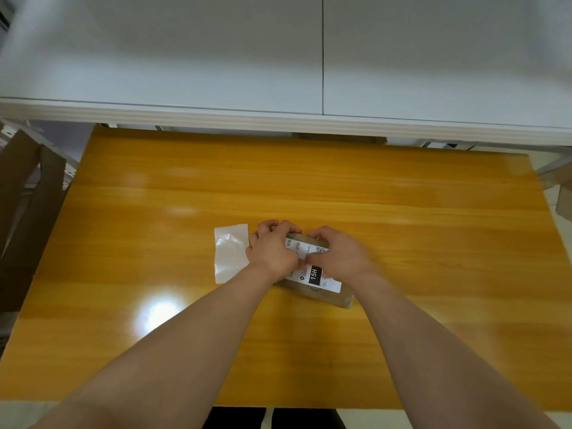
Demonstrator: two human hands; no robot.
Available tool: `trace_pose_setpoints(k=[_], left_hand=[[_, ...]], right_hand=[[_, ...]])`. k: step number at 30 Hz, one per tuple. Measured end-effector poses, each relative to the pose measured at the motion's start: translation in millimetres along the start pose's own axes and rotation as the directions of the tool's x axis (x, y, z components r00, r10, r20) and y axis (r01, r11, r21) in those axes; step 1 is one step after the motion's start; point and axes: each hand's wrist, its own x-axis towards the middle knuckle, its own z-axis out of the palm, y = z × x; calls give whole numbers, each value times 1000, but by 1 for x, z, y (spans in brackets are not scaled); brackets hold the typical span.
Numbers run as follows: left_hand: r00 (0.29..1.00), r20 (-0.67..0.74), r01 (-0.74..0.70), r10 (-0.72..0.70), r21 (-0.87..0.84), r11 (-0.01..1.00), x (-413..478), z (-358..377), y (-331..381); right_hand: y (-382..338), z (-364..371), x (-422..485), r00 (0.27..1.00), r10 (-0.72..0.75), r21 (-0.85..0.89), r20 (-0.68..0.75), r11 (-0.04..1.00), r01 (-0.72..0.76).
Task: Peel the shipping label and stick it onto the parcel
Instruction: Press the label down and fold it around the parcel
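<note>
A small brown parcel (335, 298) lies on the wooden table (309, 187) near its middle. A white shipping label (312, 270) with black print lies on the parcel's top face. My left hand (272, 250) rests over the label's left part, fingers curled over the parcel's far edge. My right hand (339, 255) covers the label's right part, fingers bent down onto it. The thumbs nearly meet over the label. Both hands hide much of the parcel.
A glossy white backing sheet (230, 258) lies flat on the table just left of my left hand. A white table (278, 119) borders the far edge. Cardboard pieces (28, 187) stand off the left side.
</note>
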Motion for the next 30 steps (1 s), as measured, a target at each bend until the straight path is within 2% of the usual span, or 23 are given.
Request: trace_pose_setpoints(k=[7,18,25,30], left_hand=[[993,-85,71,-76,-61,996,3,4,6],[988,-118,90,-99,-83,992,3,6,7],[987,-106,110,-122,-115,987,3,4,11],[995,-37,88,-91,-75,993,1,1,9]], right_hand=[[3,5,-2,998,10,67,-58,998,-6],[0,6,2,994,85,190,-74,979,-70],[-1,9,1,989,95,192,-111,979,-73],[1,3,3,997,58,244,-59,969,-42]])
